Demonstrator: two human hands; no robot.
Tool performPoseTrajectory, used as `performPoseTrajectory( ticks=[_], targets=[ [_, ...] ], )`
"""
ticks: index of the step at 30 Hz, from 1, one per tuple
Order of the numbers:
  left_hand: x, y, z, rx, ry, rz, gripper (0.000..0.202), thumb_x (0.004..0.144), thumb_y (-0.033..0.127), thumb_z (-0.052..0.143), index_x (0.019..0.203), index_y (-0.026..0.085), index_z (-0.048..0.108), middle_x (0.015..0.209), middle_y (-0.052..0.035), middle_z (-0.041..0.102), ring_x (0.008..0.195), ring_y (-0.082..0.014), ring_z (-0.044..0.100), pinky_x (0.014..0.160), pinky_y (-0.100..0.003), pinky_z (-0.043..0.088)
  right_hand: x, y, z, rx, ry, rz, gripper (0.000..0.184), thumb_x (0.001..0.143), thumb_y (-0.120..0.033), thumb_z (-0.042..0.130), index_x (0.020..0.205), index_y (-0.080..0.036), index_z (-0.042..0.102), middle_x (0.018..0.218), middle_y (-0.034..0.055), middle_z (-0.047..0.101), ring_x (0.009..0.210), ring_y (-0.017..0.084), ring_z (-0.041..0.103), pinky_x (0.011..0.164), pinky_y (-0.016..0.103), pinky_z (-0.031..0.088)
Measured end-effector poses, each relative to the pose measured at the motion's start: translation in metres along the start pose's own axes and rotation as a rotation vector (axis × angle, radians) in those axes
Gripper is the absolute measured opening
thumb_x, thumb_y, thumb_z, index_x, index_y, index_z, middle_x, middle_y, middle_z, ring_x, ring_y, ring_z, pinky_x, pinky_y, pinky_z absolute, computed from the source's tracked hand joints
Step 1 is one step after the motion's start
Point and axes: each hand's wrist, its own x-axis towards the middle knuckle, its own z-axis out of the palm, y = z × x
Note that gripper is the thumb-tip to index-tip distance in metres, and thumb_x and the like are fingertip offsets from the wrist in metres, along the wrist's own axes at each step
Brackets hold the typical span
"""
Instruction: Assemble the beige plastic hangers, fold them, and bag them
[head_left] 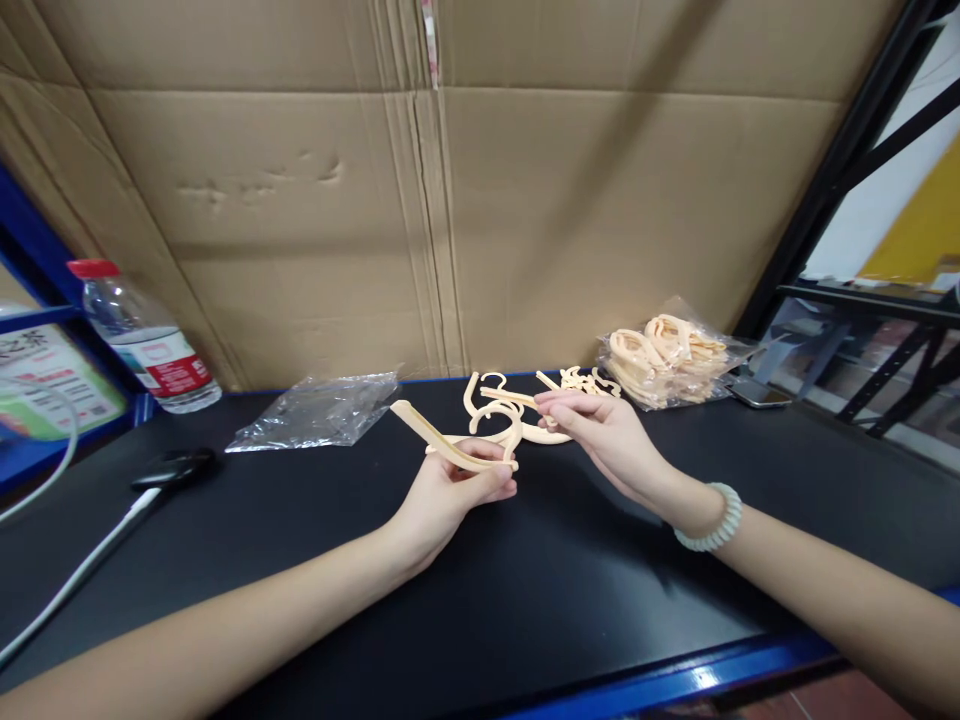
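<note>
My left hand (450, 500) is closed on a beige plastic clothes hanger part (429, 434), with a long curved arm pointing up to the left. A curved hook (516, 428) rises beside its fingers and seems joined to that part. In the fingertips of my right hand (600, 425) is a slim beige hanger arm (506, 397), pointing left just above the hook. Behind both hands lie loose hanger pieces (471, 395) and a pile of small beige hooks (577, 380), partly hidden by my right hand.
A clear bag of beige parts (664, 360) lies back right beside a phone (759, 393). An unfilled plastic bag (319, 410), a water bottle (154, 340) and a black device (176, 468) with a white cable are left. Cardboard (300, 230) walls the back of the black table (525, 620).
</note>
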Motion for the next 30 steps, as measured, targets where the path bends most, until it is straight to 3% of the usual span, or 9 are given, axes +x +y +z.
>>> performPoseTrajectory(
  ticks=[3, 7, 9, 15, 19, 30],
  targets=[
    [0.001, 0.000, 0.000, 0.008, -0.024, -0.005, 0.022, 0.067, 0.023, 0.083, 0.079, 0.013, 0.068, 0.079, -0.0002, 0.064, 0.072, -0.0109, 0.064, 0.078, -0.030, 0.059, -0.004, 0.002, 0.005, 0.040, 0.007, 0.057, 0.021, 0.067, -0.028, 0.080, 0.085, -0.020, 0.074, 0.114, 0.0054, 0.063, 0.089, 0.015, 0.063, 0.085, 0.031, 0.050],
    [0.001, -0.001, -0.002, 0.028, -0.045, 0.001, 0.020, 0.068, 0.023, 0.082, 0.079, 0.013, 0.068, 0.080, -0.0006, 0.064, 0.075, -0.0117, 0.064, 0.080, -0.031, 0.058, -0.010, -0.003, 0.009, 0.180, -0.034, 0.175, 0.051, 0.065, -0.020, 0.081, 0.112, -0.025, 0.062, 0.097, 0.0018, 0.066, 0.085, 0.014, 0.064, 0.089, 0.034, 0.049],
    [0.000, -0.001, -0.003, 0.045, -0.055, 0.005, 0.020, 0.069, 0.022, 0.082, 0.080, 0.014, 0.069, 0.080, -0.0006, 0.064, 0.075, -0.0119, 0.064, 0.080, -0.030, 0.058, -0.011, -0.003, 0.010, 0.235, -0.073, 0.213, 0.057, 0.065, -0.019, 0.081, 0.117, -0.025, 0.058, 0.090, 0.0005, 0.066, 0.085, 0.014, 0.064, 0.089, 0.034, 0.050],
    [0.001, -0.001, -0.003, 0.062, -0.070, 0.019, 0.018, 0.068, 0.021, 0.082, 0.076, 0.014, 0.067, 0.079, -0.0006, 0.065, 0.075, -0.0123, 0.063, 0.078, -0.028, 0.056, -0.012, 0.006, 0.012, 0.163, -0.208, 0.189, 0.028, 0.069, -0.021, 0.079, 0.094, -0.018, 0.067, 0.089, 0.0030, 0.067, 0.086, 0.014, 0.063, 0.082, 0.029, 0.051],
    [0.002, 0.001, -0.002, 0.081, -0.081, 0.012, 0.017, 0.067, 0.020, 0.082, 0.073, 0.013, 0.068, 0.079, -0.0022, 0.066, 0.075, -0.0134, 0.063, 0.077, -0.028, 0.055, -0.011, 0.009, 0.013, 0.156, -0.253, 0.191, 0.024, 0.073, -0.024, 0.077, 0.094, -0.017, 0.068, 0.088, 0.0038, 0.068, 0.079, 0.013, 0.063, 0.072, 0.026, 0.052],
    [0.000, 0.004, 0.000, 0.066, -0.105, -0.011, 0.015, 0.064, 0.018, 0.082, 0.070, 0.014, 0.069, 0.077, -0.0024, 0.066, 0.071, -0.0140, 0.063, 0.073, -0.028, 0.055, -0.013, 0.002, 0.016, 0.078, -0.332, 0.151, 0.018, 0.074, -0.024, 0.075, 0.090, -0.018, 0.070, 0.090, 0.0036, 0.071, 0.081, 0.015, 0.066, 0.077, 0.031, 0.055]
  ],
)
